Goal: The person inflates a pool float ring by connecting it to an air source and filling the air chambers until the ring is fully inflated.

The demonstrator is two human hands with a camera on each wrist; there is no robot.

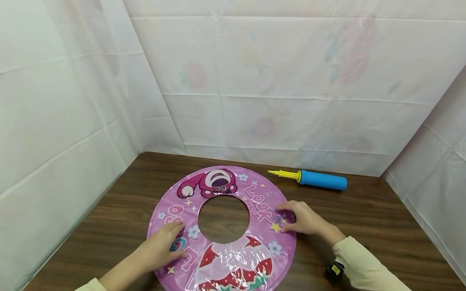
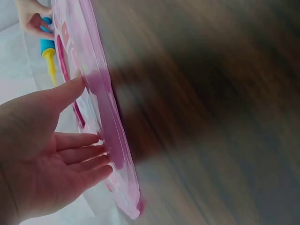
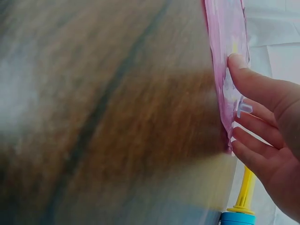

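A flat, shiny pink swim ring (image 1: pixel 236 258) with a bear, lettering, flowers and strawberries lies on the wooden table. On its left side rests my left hand (image 1: pixel 158 246), fingers extended and spread; in the left wrist view the thumb and fingertips touch the ring's upper face. My right hand (image 1: pixel 306 219) is at the right edge, its fingertips on the vinyl. Beside those fingers, the right wrist view shows a clear valve (image 3: pixel 244 108) sticking up from the ring. Neither hand curls round the ring.
Behind the ring, at the back right of the dark wooden table (image 1: pixel 367 210), lies a blue hand pump (image 1: pixel 322 180) with a yellow nozzle (image 1: pixel 284 174). White printed sheets (image 1: pixel 276 81) enclose the back and both sides. A black strap device (image 1: pixel 334 271) is on the right wrist.
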